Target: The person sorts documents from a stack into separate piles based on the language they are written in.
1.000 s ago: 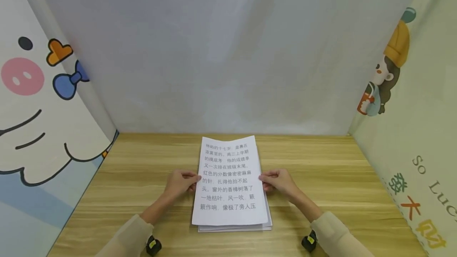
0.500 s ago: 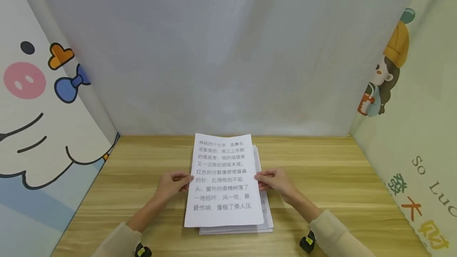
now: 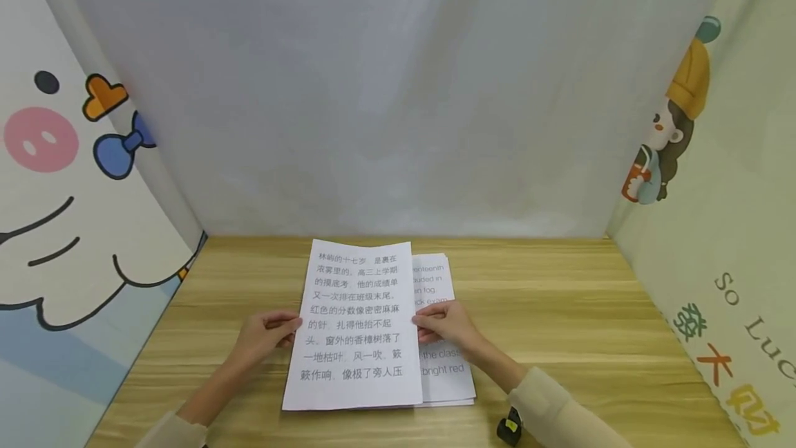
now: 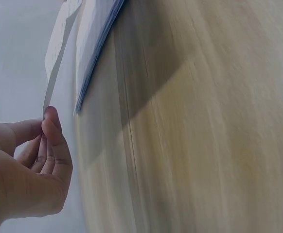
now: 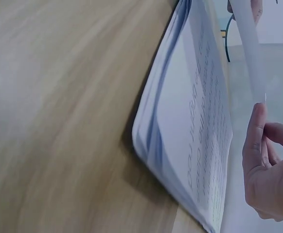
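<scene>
A white sheet of paper [image 3: 354, 330] printed with Chinese text is held up by its two long sides. My left hand [image 3: 267, 334] pinches its left edge between thumb and fingers, and my right hand [image 3: 449, 327] pinches the right edge. Below it lies a stack of paper [image 3: 444, 382] with English print, its left part hidden behind the sheet. In the right wrist view the stack [image 5: 195, 126] shows several layered edges, and the raised sheet [image 5: 248, 43] is apart from it. The left wrist view shows the sheet [image 4: 59, 53] standing off the stack, seen nearly edge-on.
The wood-grain table [image 3: 560, 310] lies under everything. A grey backdrop [image 3: 398, 88] rises at its far edge. Side panels stand left and right, with a cartoon duck [image 3: 81, 227] and a cartoon figure [image 3: 665, 130]. A black wrist device [image 3: 510, 427] sits by the right cuff.
Both hands have moved left with the sheet pinched between them. It has slid off its place over the stack, uncovering English text on the right side of the pile.
</scene>
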